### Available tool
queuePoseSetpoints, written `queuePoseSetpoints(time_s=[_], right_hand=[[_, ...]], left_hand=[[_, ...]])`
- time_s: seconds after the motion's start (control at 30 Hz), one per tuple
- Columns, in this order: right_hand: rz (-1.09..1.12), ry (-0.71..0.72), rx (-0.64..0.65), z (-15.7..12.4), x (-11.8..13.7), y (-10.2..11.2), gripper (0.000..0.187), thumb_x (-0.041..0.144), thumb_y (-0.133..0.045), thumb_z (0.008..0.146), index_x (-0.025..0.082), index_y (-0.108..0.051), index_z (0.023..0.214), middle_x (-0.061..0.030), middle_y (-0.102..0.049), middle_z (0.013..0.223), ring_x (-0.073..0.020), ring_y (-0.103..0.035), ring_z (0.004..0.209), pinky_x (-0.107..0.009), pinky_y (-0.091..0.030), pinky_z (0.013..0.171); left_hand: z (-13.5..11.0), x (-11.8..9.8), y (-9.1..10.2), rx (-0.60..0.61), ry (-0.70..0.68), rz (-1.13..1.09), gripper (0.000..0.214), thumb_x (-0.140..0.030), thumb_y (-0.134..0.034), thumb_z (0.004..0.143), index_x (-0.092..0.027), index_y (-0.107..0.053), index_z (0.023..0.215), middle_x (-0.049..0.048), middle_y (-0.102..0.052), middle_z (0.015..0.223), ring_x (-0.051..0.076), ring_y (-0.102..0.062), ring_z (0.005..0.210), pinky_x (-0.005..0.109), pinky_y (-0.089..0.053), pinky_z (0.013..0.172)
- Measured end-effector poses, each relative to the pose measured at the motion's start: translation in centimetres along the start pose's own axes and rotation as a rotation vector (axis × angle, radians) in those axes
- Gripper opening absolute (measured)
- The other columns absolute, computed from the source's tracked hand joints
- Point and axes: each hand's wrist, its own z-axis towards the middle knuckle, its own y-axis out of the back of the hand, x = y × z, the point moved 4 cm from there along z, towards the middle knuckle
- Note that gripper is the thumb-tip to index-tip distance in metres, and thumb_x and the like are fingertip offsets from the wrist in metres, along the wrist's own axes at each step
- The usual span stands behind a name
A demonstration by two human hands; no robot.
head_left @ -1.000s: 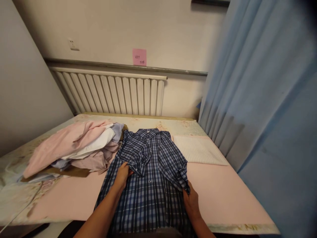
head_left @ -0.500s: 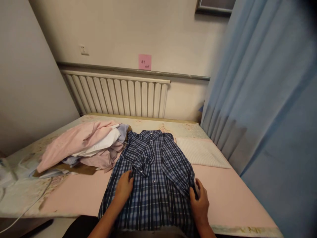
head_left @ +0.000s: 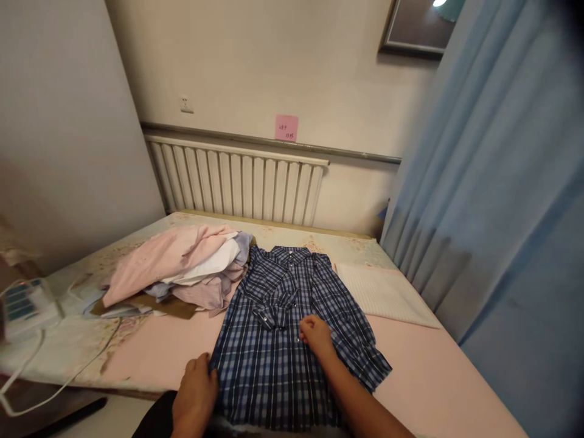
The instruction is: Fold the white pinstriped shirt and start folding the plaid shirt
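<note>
A blue, black and white plaid button-up shirt [head_left: 274, 377] lies front up, its collar at the far end. Its left-side sleeve is folded over the chest, with the cuff [head_left: 269, 317] near the middle. The right-side sleeve [head_left: 360, 340] slants outward, its cuff past the shirt's side. My right hand [head_left: 317, 336] is over the button front, fingers curled together; no fabric is visibly lifted by it. My left hand [head_left: 196, 392] is beside the shirt's lower left edge, thumb and fingers slightly apart. Its fingertips are partly hidden.
A heap of pink, white and lilac clothes [head_left: 173, 261] lies to the left. Beyond it are a power strip [head_left: 30, 307] and white cable [head_left: 59, 395]. A folded striped white cloth [head_left: 387, 295] lies right, near the blue curtain [head_left: 456, 213]. A radiator [head_left: 241, 182] stands behind the table.
My right hand has moved from the right sleeve to the shirt's middle, its fingers now curled. That sleeve now extends outward. My left hand has moved down and left to the shirt's edge.
</note>
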Motion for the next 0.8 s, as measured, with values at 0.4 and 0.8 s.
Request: queuePoseSetpoints(time_s=[0.4, 0.8], right_hand=[[-0.406, -0.097, 0.028, 2.5, 4.0, -6.5, 0.008, 0.019, -0.055, 0.072, 0.018, -0.062, 0.068, -0.0022, -0.064, 0.054, -0.0180, -0.064, 0.055, -0.024, -0.044, 0.054], [-0.456, 0.543, -0.224, 12.5, 28.3, 3.7, 0.027, 0.012, -0.047, 0.074, 0.018, -0.066, 0.092, -0.0038, -0.069, 0.094, -0.0163, -0.059, 0.091, -0.023, -0.042, 0.081]], left_hand=[[-1.5, 0.1, 0.1, 0.133, 0.053, -0.069, 0.033, -0.011, -0.024, 0.089, -0.016, -0.052, 0.105, 0.0124, -0.062, 0.104, 0.021, -0.062, 0.100, 0.035, -0.043, 0.086], [-2.6, 1.0, -1.6, 0.151, 0.100, -0.382, 0.033, -0.015, -0.028, 0.088, -0.020, -0.054, 0.107, 0.0092, -0.063, 0.115, 0.019, -0.061, 0.106, 0.030, -0.045, 0.088]])
